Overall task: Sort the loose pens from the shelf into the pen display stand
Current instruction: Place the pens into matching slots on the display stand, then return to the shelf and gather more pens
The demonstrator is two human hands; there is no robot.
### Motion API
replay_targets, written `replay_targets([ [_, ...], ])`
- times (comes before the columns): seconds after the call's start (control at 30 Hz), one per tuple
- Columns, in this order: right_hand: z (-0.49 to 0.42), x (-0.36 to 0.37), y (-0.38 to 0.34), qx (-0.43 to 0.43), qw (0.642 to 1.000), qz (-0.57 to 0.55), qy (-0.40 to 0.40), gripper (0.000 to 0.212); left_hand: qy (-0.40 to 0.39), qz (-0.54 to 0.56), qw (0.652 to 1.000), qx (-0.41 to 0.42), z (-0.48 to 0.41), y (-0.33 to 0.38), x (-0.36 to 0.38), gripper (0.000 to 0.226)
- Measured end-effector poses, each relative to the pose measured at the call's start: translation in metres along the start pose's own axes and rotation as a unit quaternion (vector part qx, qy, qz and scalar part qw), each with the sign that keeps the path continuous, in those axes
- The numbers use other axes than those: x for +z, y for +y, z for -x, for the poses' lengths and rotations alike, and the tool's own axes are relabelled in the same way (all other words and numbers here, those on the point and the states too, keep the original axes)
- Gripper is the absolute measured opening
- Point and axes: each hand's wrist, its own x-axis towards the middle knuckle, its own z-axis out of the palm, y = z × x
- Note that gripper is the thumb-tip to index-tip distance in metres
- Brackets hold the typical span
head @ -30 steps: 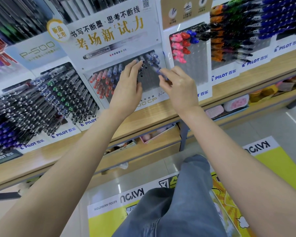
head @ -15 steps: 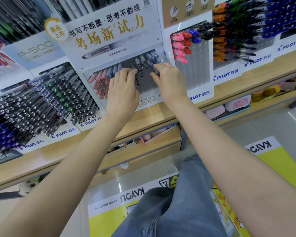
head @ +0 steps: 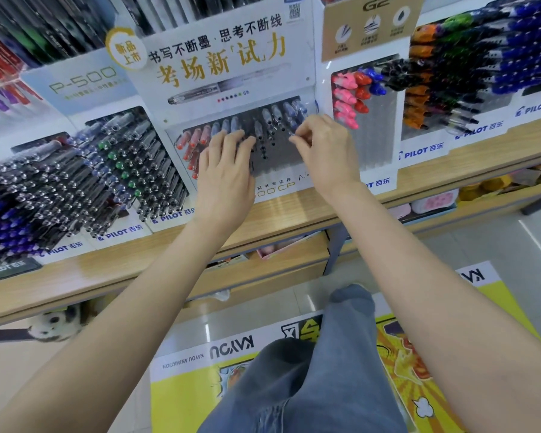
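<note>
Since half a second ago, right hand is drawing its fingers inward over pen display stand. Left hand: fingers lying straight, resting on seated pens. Right fingers: curling, seemingly pinching clear pen at their tips, by the right slots. Pen: likely light, stiff, slick; gripping near cap.

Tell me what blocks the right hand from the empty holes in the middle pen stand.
Nothing visible. The right hand appears to pinch a clear pen right at the empty holes of the pen stand; the left hand lies flat beside them, covering only the left part.
</note>
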Motion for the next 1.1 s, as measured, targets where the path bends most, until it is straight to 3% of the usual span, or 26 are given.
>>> replay_targets([
  [0.3,-0.006,-0.001,-0.002,-0.039,0.994,0.095,-0.027,0.016,-0.011,0.004,1.0,0.009,-0.003,-0.003,-0.006,0.039],
  [0.53,-0.013,-0.008,0.007,-0.117,0.969,0.207,-0.064,0.022,-0.077,-0.031,0.996,0.021,-0.003,-0.004,-0.012,0.041],
  [0.67,-0.005,-0.012,0.012,-0.189,0.957,0.213,-0.052,0.016,-0.06,-0.015,0.998,0.009,-0.001,-0.001,-0.016,0.039],
  [0.8,0.007,-0.012,0.025,-0.293,0.931,0.196,-0.089,0.01,-0.046,-0.039,0.997,-0.048,0.022,0.019,-0.016,0.032],
  [0.87,0.011,-0.009,0.034,-0.334,0.916,0.188,-0.117,0.009,-0.109,-0.038,0.989,-0.097,0.043,0.037,-0.017,0.029],
  [0.97,0.015,-0.003,0.047,-0.392,0.884,0.177,-0.185,0.014,-0.239,0.002,0.947,-0.215,0.079,0.067,-0.012,0.03],
  [1.1,0.023,-0.001,0.05,-0.478,0.816,0.184,-0.267,0.024,-0.287,0.046,0.885,-0.364,0.134,0.113,-0.006,0.033],
])
